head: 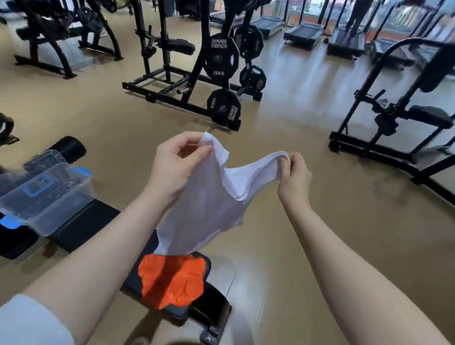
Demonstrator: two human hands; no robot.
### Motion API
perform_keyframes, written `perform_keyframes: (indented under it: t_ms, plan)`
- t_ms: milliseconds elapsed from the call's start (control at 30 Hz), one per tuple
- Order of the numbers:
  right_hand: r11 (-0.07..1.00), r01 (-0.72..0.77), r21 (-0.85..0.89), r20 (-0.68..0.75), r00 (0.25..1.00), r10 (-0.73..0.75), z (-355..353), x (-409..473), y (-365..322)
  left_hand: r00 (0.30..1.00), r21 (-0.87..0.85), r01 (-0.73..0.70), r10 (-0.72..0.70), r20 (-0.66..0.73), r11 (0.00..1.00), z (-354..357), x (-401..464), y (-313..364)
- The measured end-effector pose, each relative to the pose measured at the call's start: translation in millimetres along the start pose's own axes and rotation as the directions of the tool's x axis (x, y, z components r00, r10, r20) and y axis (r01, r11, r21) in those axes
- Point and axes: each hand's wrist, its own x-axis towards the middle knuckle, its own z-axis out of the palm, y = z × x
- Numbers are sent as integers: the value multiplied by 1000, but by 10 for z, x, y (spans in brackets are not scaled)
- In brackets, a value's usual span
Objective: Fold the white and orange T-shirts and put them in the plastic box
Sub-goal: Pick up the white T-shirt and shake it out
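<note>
Above a black bench (92, 223): white shirt (206, 205), held up in the air, unfolded, hanging. Left hand (176, 164) pinches one top corner; right hand (294, 176) pinches the other. Orange shirt (172, 280): crumpled on the bench, below the white one. Plastic box (43, 197): clear, blue latches, on the bench at left, apart from both shirts.

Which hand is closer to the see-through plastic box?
Left. The left hand pinches the white T-shirt just right of the plastic box; the right hand pinches its other corner, farther right.
</note>
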Motion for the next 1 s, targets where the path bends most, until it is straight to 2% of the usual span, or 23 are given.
perform_keyframes:
  t_ms: [100,200,367,467,600,667,767,867,1000]
  plan:
    - [978,-44,206,3,999,44,-421,29,67,997,-47,-47,44,-63,998,339,-217,193]
    - [941,-28,338,32,999,18,-763,47,31,989,-60,-103,95,-114,993,574,-427,396]
    - [886,1,464,91,995,-49,-968,88,-148,965,-129,-154,121,-234,980,679,-692,684]
    - [862,-27,507,178,981,-74,-868,71,-216,943,-80,-149,117,-312,986,555,-863,657]
    - [906,-69,419,367,925,-99,-476,-72,-96,908,120,37,16,-419,992,238,-1181,214]
    - [938,-91,335,443,894,-71,-198,-124,33,848,141,173,-74,-525,975,25,-1306,-89]
    - [971,-103,216,530,847,-29,309,-161,196,732,99,356,-211,-648,929,-297,-1373,-506]
    - [986,-72,150,606,795,-34,904,-180,259,650,22,477,-336,-681,879,-631,-1344,-865]
    - [994,2,105,672,737,-72,1786,-179,215,625,-8,548,-415,-661,837,-1191,-1160,-1289]
